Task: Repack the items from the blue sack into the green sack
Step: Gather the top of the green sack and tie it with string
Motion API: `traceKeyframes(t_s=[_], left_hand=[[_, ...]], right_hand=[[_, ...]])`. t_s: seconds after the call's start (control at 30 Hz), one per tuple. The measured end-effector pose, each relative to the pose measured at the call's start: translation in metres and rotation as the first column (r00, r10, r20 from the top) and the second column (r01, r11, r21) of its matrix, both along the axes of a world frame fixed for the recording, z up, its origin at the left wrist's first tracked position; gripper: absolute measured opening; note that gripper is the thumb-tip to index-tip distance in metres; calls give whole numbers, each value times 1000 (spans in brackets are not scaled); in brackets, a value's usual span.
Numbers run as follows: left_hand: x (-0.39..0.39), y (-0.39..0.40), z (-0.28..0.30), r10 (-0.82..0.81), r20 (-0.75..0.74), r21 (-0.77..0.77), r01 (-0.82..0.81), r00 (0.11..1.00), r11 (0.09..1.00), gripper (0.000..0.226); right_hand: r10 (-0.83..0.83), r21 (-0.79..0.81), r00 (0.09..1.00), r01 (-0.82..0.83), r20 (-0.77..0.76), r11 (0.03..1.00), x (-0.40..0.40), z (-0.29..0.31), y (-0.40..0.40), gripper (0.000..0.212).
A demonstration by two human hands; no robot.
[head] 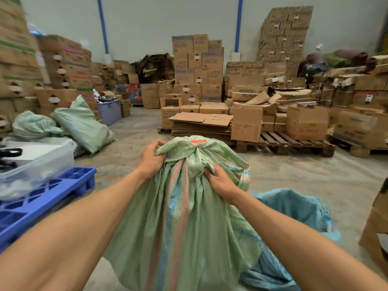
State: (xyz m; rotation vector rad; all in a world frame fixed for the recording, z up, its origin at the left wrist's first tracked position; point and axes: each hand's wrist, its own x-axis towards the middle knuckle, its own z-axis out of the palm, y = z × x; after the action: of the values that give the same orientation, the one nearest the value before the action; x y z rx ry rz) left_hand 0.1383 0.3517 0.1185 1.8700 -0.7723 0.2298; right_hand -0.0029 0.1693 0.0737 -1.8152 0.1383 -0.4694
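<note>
Green sack (184, 217) neck bunched in both fists; left hand (150, 159) and right hand (220, 182) fingers clenched on fabric, likely closing mouth; blue sack (294, 217) slumped beside.

Illumination is even, diffuse and moderately bright; no distinct light source is visible. Shadows are soft and faint. No glare is present. Wide-angle distortion bends the blue wall pipes (102, 26) and tilts the cardboard boxes (16, 51) at the left edge, which are also smeared by blur. The forearms at the bottom appear stretched. Box lettering is mostly too soft to read.
</note>
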Motion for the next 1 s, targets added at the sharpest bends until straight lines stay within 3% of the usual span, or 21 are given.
traceKeyframes(t_s=[0.17,0.37,0.43,0.53,0.6,0.7,0.83,0.9,1.0], left_hand=[[60,-24,-37,90,11,-16,-90,996,996,23],[93,-43,-136,164,-97,225,-139,982,964,41],[95,-51,-165,224,19,381,-214,974,899,34],[89,-66,-202,342,237,614,-413,909,672,29],[84,-66,-220,363,225,692,-411,904,593,33],[82,-66,-252,308,-6,795,-183,951,578,51],[77,-60,-271,280,-196,731,-50,940,681,60],[70,-61,-271,286,-179,695,-85,942,714,65],[46,-70,-260,285,71,579,-272,956,768,67]], right_hand=[[32,62,999,-32,-6,998,67,-44,-31,29],[-38,99,987,54,-155,994,112,-150,-59,22],[-150,24,967,159,-205,987,120,-174,-63,22],[-322,-233,925,274,-202,933,125,-203,-71,28],[-322,-355,920,231,-222,906,124,-220,-73,28],[-227,-400,925,92,-304,912,122,-243,-78,23],[-102,-351,954,-4,-282,936,113,-244,-86,37],[-35,-340,966,-57,-257,939,103,-239,-93,46],[12,-351,985,-73,-174,934,77,-233,-109,56]])
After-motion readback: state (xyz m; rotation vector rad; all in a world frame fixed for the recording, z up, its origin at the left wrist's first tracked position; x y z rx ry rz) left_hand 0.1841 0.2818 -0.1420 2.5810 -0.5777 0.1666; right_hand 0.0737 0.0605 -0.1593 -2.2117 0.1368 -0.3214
